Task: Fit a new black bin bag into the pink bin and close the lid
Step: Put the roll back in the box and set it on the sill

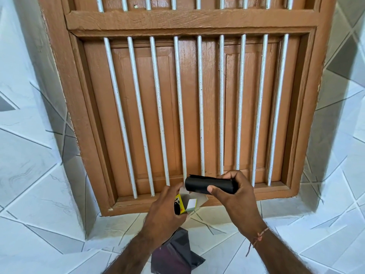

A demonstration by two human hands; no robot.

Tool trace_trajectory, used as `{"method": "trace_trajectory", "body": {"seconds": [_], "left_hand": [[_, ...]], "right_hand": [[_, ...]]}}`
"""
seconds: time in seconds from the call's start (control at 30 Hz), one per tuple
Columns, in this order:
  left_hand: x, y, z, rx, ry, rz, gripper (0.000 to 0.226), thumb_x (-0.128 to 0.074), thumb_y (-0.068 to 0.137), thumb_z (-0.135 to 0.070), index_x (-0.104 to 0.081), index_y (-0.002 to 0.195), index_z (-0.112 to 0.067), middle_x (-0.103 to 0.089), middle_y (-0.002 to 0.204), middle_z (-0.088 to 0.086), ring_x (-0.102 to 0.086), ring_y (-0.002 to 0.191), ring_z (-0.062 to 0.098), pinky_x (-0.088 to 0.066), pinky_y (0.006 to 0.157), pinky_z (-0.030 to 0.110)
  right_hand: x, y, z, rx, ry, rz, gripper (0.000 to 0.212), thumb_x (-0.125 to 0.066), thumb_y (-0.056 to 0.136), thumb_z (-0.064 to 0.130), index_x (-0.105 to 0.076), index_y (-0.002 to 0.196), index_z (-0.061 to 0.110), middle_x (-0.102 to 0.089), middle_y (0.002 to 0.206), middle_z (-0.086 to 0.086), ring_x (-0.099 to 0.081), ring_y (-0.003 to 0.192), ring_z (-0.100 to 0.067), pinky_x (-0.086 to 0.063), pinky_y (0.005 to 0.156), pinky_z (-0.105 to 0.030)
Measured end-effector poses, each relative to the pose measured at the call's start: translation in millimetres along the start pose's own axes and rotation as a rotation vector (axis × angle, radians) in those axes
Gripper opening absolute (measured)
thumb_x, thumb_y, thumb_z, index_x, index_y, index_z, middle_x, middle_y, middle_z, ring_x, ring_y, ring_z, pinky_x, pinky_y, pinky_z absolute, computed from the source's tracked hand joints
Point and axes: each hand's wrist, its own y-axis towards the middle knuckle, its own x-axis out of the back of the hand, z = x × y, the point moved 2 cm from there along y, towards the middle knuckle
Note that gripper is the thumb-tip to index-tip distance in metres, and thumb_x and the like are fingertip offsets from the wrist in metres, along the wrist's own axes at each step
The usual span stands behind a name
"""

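My right hand point(235, 196) grips a black roll of bin bags point(205, 184), held level in front of the window's lower frame. My left hand point(166, 210) holds a small yellow and white carton point(187, 204) with its flap open, just below and left of the roll. A loose black bin bag point(175, 252) hangs down beneath my left hand, and I cannot tell whether the hand holds it. The pink bin is not in view.
A brown wooden window point(189, 107) with closed shutters and white vertical bars point(179, 107) fills the view ahead. A tiled sill point(227, 224) runs below it. White and grey patterned wall tiles point(29, 175) flank both sides.
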Motion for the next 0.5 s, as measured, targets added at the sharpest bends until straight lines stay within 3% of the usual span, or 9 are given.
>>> {"method": "trace_trajectory", "body": {"seconds": [0.13,0.3,0.5], "left_hand": [[4,0,-2,-0.022,-0.006,0.009,0.087,-0.079,0.073,-0.034,-0.026,0.142,-0.041,-0.041,0.138,-0.016,-0.047,0.119,0.007,-0.047,0.095,0.019],[4,-3,-2,-0.076,0.072,0.034,0.084,-0.076,0.075,-0.038,-0.026,0.142,-0.041,-0.039,0.138,-0.016,-0.048,0.123,0.009,-0.051,0.096,0.023],[3,-5,-2,-0.098,0.066,0.032,0.082,-0.075,0.076,-0.038,-0.026,0.142,-0.042,-0.039,0.138,-0.016,-0.049,0.117,0.008,-0.050,0.093,0.020]], "right_hand": [[1,-2,0,0.024,-0.087,0.140,0.034,-0.086,0.068,0.012,-0.058,0.086,0.019,-0.062,0.082,-0.002,-0.059,0.074,-0.011,-0.048,0.060,-0.014],[12,8,12,0.075,-0.196,0.464,0.034,-0.087,0.065,0.011,-0.059,0.082,0.019,-0.063,0.080,-0.004,-0.056,0.069,-0.006,-0.047,0.060,-0.018],[11,29,16,0.075,-0.241,0.574,0.037,-0.088,0.065,0.013,-0.059,0.087,0.012,-0.063,0.088,-0.021,-0.056,0.072,-0.014,-0.049,0.063,-0.034]]}}
